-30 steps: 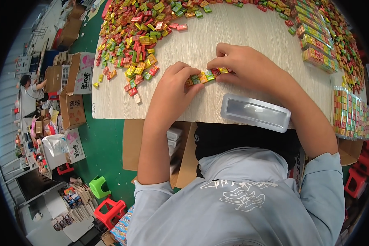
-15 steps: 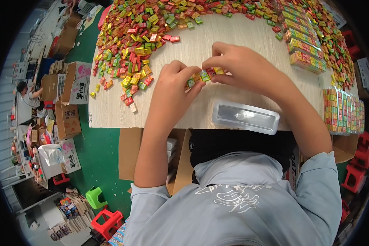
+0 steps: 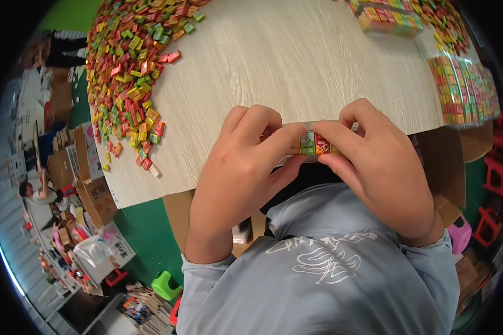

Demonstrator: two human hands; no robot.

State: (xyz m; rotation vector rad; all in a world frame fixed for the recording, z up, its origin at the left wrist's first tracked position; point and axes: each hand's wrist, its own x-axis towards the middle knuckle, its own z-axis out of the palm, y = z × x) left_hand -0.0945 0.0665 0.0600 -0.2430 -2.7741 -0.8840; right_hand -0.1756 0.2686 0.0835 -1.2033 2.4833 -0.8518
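Between both hands is a short row of small box-shaped packets (image 3: 315, 143) in green, red and orange, packed side by side. My left hand (image 3: 235, 162) is closed on the row's left end, thumb below and fingers above. On the other end, my right hand (image 3: 374, 162) pinches the row the same way. The clear plastic tray (image 3: 318, 125) lies under and just behind the row at the table's front edge, mostly covered by my fingers. I cannot tell whether the packets rest inside it.
A large heap of loose packets (image 3: 134, 72) covers the table's left side. At the right stand wrapped blocks of packets (image 3: 464, 89), with more rows (image 3: 390, 21) and loose packets behind. Cardboard boxes (image 3: 447, 162) sit below the table. A person (image 3: 42, 192) is far left.
Both hands have brought the row of packets toward me, from mid-table to the tray at the front edge. The view has tilted and shifted, so the heap appears higher and further left.
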